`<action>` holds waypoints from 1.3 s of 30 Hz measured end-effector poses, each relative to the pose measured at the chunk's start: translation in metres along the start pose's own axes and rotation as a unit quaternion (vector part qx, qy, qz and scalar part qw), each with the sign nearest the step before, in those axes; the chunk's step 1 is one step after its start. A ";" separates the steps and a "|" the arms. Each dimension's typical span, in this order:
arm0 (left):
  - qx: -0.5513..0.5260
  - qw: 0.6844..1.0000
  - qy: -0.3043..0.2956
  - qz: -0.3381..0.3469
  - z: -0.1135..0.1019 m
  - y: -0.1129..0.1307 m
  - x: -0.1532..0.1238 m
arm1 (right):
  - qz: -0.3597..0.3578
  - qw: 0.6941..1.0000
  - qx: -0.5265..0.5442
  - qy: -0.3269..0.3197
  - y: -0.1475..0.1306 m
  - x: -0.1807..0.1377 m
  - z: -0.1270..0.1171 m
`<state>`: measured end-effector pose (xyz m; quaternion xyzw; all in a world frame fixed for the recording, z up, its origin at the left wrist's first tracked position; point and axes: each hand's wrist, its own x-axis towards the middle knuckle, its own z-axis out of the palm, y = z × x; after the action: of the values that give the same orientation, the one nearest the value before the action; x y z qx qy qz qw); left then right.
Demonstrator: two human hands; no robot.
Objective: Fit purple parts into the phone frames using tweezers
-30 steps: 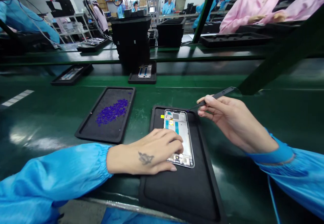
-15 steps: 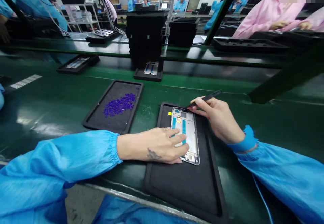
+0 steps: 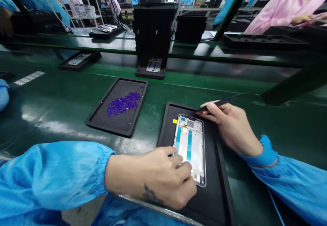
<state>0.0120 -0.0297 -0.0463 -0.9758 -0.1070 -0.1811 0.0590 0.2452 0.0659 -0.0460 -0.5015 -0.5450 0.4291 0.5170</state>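
Observation:
A silver phone frame (image 3: 196, 144) with blue strips and a yellow tab lies in a black tray (image 3: 217, 171). My left hand (image 3: 168, 175) is at its lower left part, fingers bent over the edge and surface; the thumb is hidden. Black tweezers (image 3: 217, 104) are pinched in my right hand (image 3: 233, 125), their tips close to the frame's top edge. Whether the tips hold anything is too small to tell. To the left, a second black tray (image 3: 114, 129) bears a spread of tiny purple pieces (image 3: 124, 103).
Behind, a small tray (image 3: 143, 73) holds another phone frame (image 3: 154, 65), below a tall stack of black trays (image 3: 153, 28) on the shelf. A tray with a part (image 3: 79, 59) sits farther left. A green post (image 3: 283, 83) slants at right. Co-workers are across the bench.
My left hand has slid down the phone frame, its fingers now more bent. The frame appears lower and nearer. My right hand, with the tweezers, appears farther right; the whole view has shifted slightly.

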 end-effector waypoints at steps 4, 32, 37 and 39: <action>-0.024 0.999 -0.027 -0.020 -0.002 -0.009 0.004 | 0.022 0.999 -0.034 -0.029 -0.006 -0.004 0.004; -0.181 0.978 -0.012 -0.107 -0.029 -0.021 0.016 | -0.069 0.973 -0.197 -0.100 -0.016 -0.020 0.005; 0.045 0.992 0.120 0.016 -0.015 -0.021 0.007 | -0.085 0.970 -0.208 -0.097 -0.013 -0.020 0.006; 0.119 0.971 0.201 0.057 -0.009 -0.021 0.006 | -0.096 0.967 -0.215 -0.093 -0.011 -0.019 0.005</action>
<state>0.0089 -0.0093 -0.0339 -0.9099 -0.0584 -0.3556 0.2052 0.2384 0.0456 -0.0383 -0.5037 -0.7161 0.2949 0.3827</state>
